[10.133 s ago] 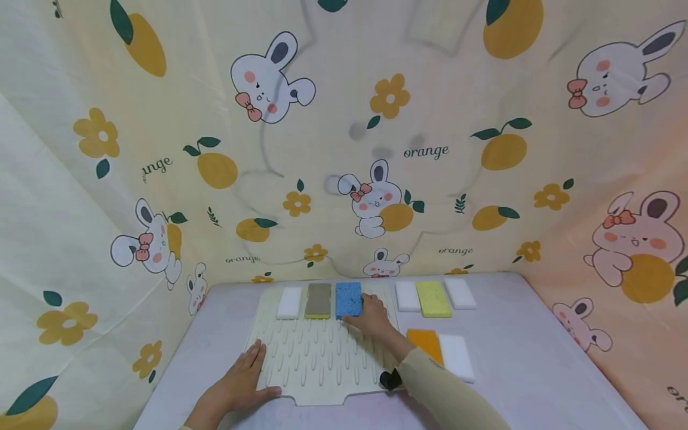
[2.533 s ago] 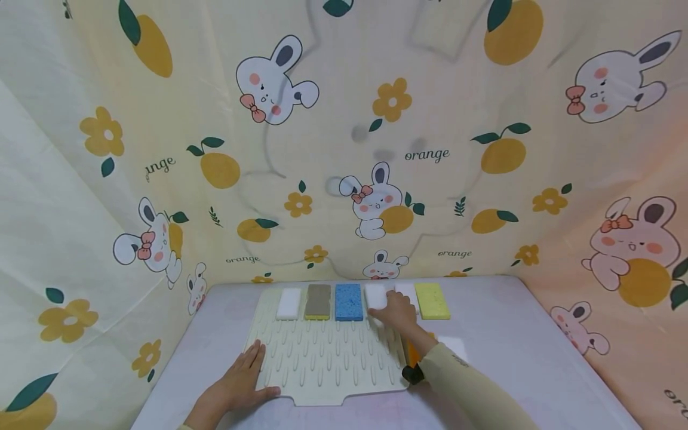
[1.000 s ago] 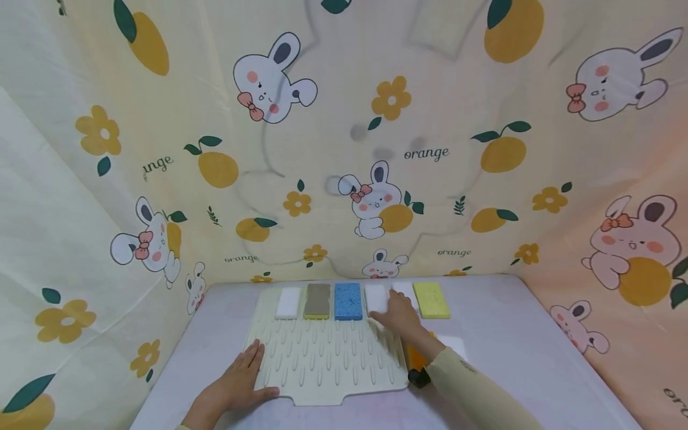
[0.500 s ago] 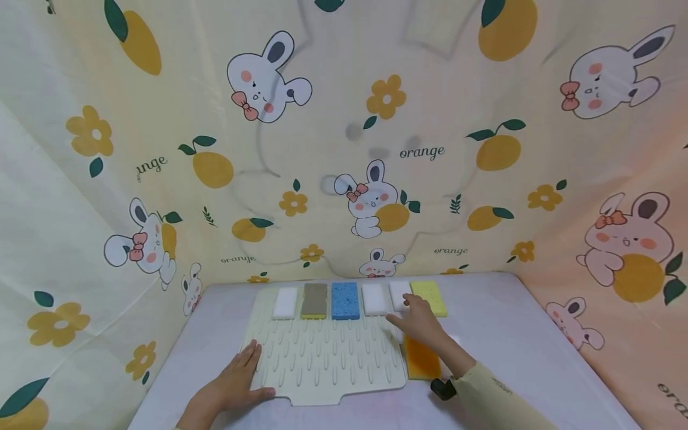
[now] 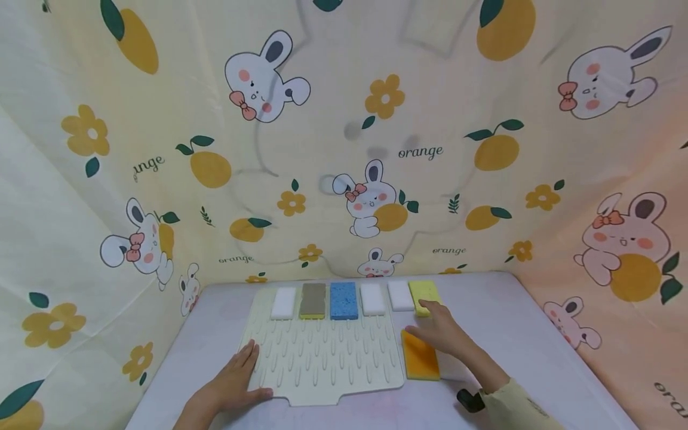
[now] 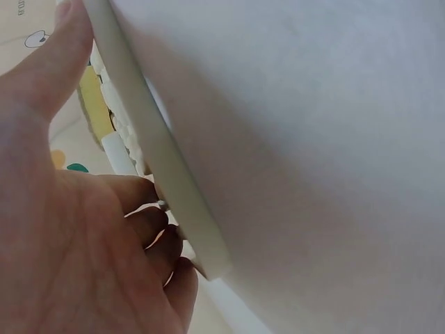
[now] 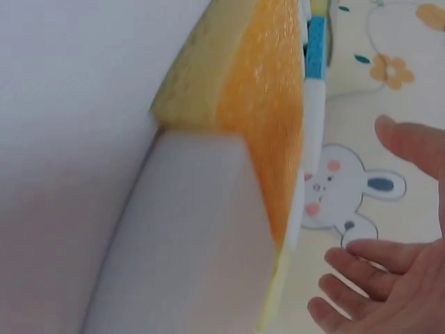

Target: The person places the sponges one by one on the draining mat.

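Note:
My left hand [image 5: 228, 382] lies at the left edge of a cream ribbed mat [image 5: 322, 391]; in the left wrist view its thumb and fingertips touch the mat's edge. Along the mat's back stand a white sponge [image 5: 283, 303], a grey-brown sponge with a yellow underside [image 5: 313, 300], a blue sponge [image 5: 344, 300] and another white sponge [image 5: 372, 298]. My right hand [image 5: 446, 331] hovers with spread fingers and holds nothing. Its fingertips overlap the yellow sponge [image 5: 424, 292], and its thumb is above the orange sponge [image 5: 421, 358].
Just right of the mat is a white sponge [image 5: 400, 295], beside the yellow one. A further white sponge [image 7: 188, 229] lies against the orange one, partly hidden by my right arm in the head view. A bunny-print curtain [image 5: 322, 119] encloses the table [image 5: 537, 358].
Ten seconds ago my right hand gripped the blue sponge. The far-right white sponge has since moved onto the mat beside it. My right hand has released that and shifted right; the left stays put.

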A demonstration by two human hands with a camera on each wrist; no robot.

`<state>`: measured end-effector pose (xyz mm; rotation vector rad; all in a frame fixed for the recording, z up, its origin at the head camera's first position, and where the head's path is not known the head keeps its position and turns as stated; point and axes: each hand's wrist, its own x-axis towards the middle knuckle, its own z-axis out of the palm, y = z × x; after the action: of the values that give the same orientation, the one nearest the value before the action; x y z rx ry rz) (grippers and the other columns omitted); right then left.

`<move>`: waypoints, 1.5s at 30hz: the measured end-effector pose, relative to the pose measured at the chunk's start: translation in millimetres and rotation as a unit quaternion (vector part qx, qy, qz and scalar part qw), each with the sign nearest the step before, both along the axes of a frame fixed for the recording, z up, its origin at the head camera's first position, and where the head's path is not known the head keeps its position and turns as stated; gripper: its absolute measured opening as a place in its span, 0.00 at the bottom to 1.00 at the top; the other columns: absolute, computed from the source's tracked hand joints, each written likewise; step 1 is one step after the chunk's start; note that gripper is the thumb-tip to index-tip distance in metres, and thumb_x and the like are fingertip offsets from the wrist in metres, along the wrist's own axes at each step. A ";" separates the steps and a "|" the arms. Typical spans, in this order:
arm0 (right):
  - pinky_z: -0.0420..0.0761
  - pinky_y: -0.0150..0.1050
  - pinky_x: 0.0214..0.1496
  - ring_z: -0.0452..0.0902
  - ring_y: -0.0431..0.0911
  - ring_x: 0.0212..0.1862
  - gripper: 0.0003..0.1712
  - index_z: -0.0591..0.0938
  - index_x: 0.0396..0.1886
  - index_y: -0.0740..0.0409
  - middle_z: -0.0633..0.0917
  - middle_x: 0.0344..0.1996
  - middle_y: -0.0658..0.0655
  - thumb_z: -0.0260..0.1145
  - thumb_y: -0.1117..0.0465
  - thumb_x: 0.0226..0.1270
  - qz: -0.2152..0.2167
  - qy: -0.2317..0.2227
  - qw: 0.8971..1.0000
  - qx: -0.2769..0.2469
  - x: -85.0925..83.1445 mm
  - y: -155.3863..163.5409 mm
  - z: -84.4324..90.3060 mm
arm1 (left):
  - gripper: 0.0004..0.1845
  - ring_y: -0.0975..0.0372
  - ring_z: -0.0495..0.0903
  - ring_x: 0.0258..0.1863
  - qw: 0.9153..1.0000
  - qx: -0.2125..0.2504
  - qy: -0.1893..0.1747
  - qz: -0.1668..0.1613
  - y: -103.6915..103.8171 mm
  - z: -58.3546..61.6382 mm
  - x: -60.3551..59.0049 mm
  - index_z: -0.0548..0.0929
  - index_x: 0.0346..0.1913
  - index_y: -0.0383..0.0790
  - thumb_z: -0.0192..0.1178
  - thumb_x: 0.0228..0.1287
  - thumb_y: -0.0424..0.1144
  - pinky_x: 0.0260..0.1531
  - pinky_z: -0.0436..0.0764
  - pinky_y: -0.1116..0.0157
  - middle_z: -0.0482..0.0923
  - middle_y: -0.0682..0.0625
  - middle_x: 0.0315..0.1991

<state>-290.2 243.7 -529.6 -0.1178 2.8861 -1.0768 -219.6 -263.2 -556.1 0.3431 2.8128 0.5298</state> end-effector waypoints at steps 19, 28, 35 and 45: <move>0.65 0.80 0.71 0.57 0.78 0.77 0.62 0.62 0.83 0.68 0.62 0.78 0.80 0.81 0.38 0.63 0.073 0.003 0.997 0.035 41.5 55.6 1.2 | 0.69 0.36 0.52 0.83 1.000 0.027 0.012 0.006 -8.8 -12.0 1.5 0.57 0.82 0.22 0.71 0.56 0.75 0.82 0.54 0.38 0.51 0.27 0.84; 0.62 0.81 0.73 0.57 0.78 0.77 0.64 0.61 0.83 0.70 0.64 0.78 0.79 0.80 0.37 0.62 0.081 -0.035 0.995 0.052 47.1 74.4 -8.0 | 0.67 0.35 0.51 0.84 1.000 0.010 -0.007 0.010 -5.5 -4.4 1.0 0.56 0.82 0.22 0.73 0.58 0.70 0.82 0.54 0.38 0.49 0.27 0.84; 0.60 0.80 0.75 0.56 0.79 0.77 0.66 0.61 0.83 0.69 0.63 0.77 0.80 0.83 0.38 0.58 0.081 -0.042 0.995 0.032 51.2 79.7 -13.2 | 0.66 0.37 0.49 0.85 1.000 -0.002 -0.003 0.006 -4.9 -1.6 2.0 0.55 0.82 0.23 0.71 0.60 0.70 0.83 0.52 0.40 0.48 0.29 0.85; 0.61 0.77 0.76 0.57 0.78 0.78 0.70 0.60 0.83 0.69 0.62 0.78 0.80 0.87 0.40 0.52 0.082 -0.054 0.995 0.033 53.6 84.7 -18.2 | 0.63 0.39 0.51 0.85 1.000 0.004 0.002 0.008 -3.3 0.3 1.8 0.58 0.82 0.24 0.74 0.61 0.67 0.83 0.56 0.41 0.50 0.30 0.85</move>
<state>-236.6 328.4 -547.7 -0.2802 2.7564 -0.9276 -217.8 -266.5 -555.8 0.3231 2.8207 0.5441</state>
